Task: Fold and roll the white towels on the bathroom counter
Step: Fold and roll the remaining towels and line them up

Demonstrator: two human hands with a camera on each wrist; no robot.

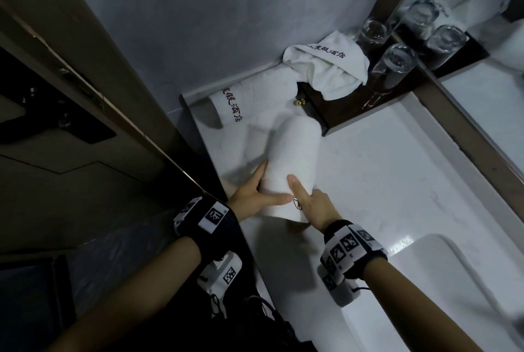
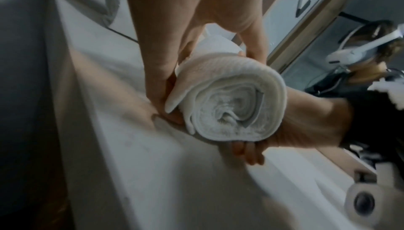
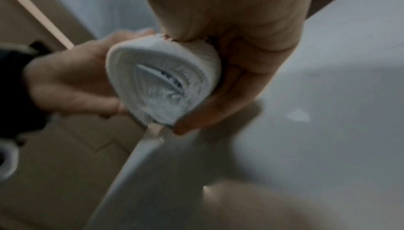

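Note:
A tightly rolled white towel (image 1: 292, 164) lies lengthwise near the counter's left edge. Its near end is raised a little, and its far end reaches the dark tray. My left hand (image 1: 269, 184) grips the near end from the left, and my right hand (image 1: 307, 198) grips it from the right with fingers curled underneath. The left wrist view shows the roll's spiral end (image 2: 231, 105) between my left hand (image 2: 205, 64) and the right hand's fingers (image 2: 247, 150). In the blurred right wrist view, my right hand (image 3: 218, 78) wraps the roll's end (image 3: 164, 85).
A second white towel (image 1: 243, 99) with black characters lies behind the roll. A crumpled towel (image 1: 326, 68) sits on a dark tray (image 1: 348, 110) beside upturned glasses (image 1: 394, 65). The white counter (image 1: 397, 167) runs right to a sink basin (image 1: 453, 280). A mirror (image 1: 487, 110) stands behind.

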